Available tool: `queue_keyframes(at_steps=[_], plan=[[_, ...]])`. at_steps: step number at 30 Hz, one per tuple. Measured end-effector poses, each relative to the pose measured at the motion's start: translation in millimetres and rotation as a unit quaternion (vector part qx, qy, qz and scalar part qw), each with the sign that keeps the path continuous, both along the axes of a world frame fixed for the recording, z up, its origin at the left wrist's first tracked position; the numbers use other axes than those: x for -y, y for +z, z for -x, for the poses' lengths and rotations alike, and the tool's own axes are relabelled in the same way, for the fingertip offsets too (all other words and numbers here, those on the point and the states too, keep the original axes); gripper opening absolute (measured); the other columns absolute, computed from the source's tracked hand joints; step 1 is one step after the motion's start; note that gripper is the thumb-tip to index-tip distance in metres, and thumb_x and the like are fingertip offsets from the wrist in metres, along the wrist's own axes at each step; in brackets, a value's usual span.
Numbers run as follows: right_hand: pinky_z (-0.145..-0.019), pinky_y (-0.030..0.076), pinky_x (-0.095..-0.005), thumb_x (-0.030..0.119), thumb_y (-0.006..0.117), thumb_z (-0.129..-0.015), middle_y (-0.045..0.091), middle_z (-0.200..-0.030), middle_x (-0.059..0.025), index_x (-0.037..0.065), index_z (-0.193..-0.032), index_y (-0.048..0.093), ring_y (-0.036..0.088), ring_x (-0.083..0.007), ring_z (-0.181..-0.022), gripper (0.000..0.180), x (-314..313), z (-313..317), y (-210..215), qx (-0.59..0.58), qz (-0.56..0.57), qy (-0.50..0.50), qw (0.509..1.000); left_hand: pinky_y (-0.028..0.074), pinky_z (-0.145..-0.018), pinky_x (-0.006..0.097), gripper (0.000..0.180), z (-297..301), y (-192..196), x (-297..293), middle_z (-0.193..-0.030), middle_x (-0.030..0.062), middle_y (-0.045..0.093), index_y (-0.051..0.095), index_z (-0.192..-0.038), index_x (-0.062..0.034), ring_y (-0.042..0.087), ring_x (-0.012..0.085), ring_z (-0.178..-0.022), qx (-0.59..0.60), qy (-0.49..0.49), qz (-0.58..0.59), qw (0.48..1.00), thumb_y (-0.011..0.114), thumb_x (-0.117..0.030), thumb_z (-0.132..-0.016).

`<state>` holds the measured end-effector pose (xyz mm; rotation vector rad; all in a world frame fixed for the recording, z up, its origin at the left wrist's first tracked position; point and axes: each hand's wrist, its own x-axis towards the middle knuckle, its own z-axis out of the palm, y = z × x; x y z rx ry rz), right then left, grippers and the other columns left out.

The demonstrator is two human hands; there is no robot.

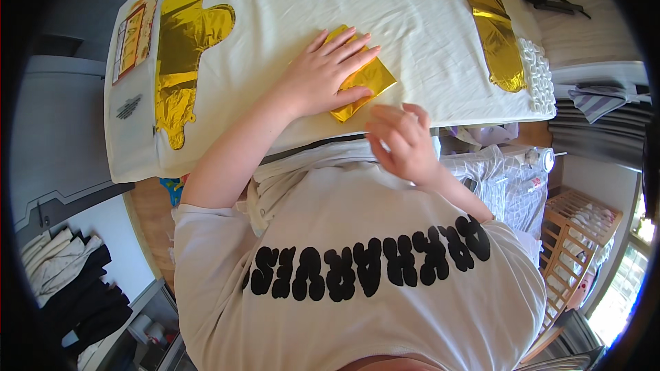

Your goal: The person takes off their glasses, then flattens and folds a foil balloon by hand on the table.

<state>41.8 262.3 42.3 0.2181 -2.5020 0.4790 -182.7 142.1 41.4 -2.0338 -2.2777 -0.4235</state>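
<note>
Foil, folded into a small gold packet, lies on the white cloth near the table's front edge. Your left hand presses it flat with open fingers; keep the palm steady so the layers do not slip. Your right hand hovers empty, half-curled, just beside; use it to crease the edge.

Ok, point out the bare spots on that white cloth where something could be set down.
Free: the white cloth between the left gold foil balloon and the left hand, and between the folded gold foil and the right gold foil balloon. Crowded: the left edge, the far right corner.
</note>
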Motion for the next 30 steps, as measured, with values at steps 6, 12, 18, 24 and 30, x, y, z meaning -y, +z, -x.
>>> queue_keyframes(at_steps=[6, 12, 18, 24, 30], plan=[[-0.114, 0.042, -0.0480, 0.017, 0.076, -0.090, 0.064, -0.139, -0.0106, 0.006, -0.132, 0.066, 0.061, -0.0289, -0.128, 0.044, -29.3, 10.8, 13.0, 0.087, 0.024, -0.061, 0.994, 0.020, -0.128, 0.056, 0.095, -1.7, 8.5, 1.0, -0.169, 0.0060, 0.036, 0.035, -0.164, -0.0231, 0.029, 0.0303, -0.157, 0.029, -0.001, 0.017, 0.999, 0.074, -0.061, -0.086], [-0.123, 0.025, -0.0549, 0.031, 0.070, -0.096, 0.063, -0.142, -0.0002, 0.015, -0.135, 0.067, 0.054, -0.0219, -0.136, 0.042, -31.3, 2.3, 17.7, 0.138, -0.088, -0.112, 0.980, 0.020, -0.128, 0.057, 0.114, 1.1, 10.6, 0.8, -0.169, 0.0089, 0.034, 0.033, -0.165, -0.0212, 0.027, 0.0307, -0.158, 0.019, -0.016, 0.032, 0.999, 0.072, -0.080, -0.075], [-0.123, 0.023, -0.0554, 0.028, 0.069, -0.097, 0.064, -0.139, 0.0005, 0.016, -0.134, 0.068, 0.056, -0.0241, -0.130, 0.038, -37.1, 3.0, 22.1, 0.154, -0.054, -0.101, 0.981, 0.019, -0.129, 0.058, 0.134, 0.1, 22.6, 3.7, -0.170, 0.0107, 0.032, 0.030, -0.165, -0.0174, 0.024, 0.0331, -0.159, 0.018, -0.024, 0.065, 0.997, 0.079, -0.084, -0.060], [-0.118, 0.036, -0.0534, 0.018, 0.066, -0.098, 0.065, -0.140, -0.0068, 0.011, -0.132, 0.069, 0.060, -0.0320, -0.127, 0.035, -58.3, 16.9, 24.1, 0.154, 0.191, -0.012, 0.969, 0.017, -0.129, 0.058, 0.138, -1.3, 24.9, 1.4, -0.170, 0.0108, 0.030, 0.028, -0.166, -0.0183, 0.022, 0.0333, -0.159, 0.020, -0.013, 0.087, 0.996, 0.081, -0.084, -0.057], [-0.119, 0.036, -0.0555, 0.024, 0.066, -0.100, 0.062, -0.146, -0.0057, 0.014, -0.138, 0.066, 0.056, -0.0272, -0.138, 0.040, -37.0, 19.0, 30.3, 0.175, 0.017, 0.046, 0.983, 0.016, -0.130, 0.058, 0.141, -1.2, 24.4, 1.5, -0.171, 0.0107, 0.028, 0.025, -0.167, -0.0184, 0.020, 0.0335, -0.160, 0.020, -0.016, 0.089, 0.996, 0.082, -0.083, -0.056]])
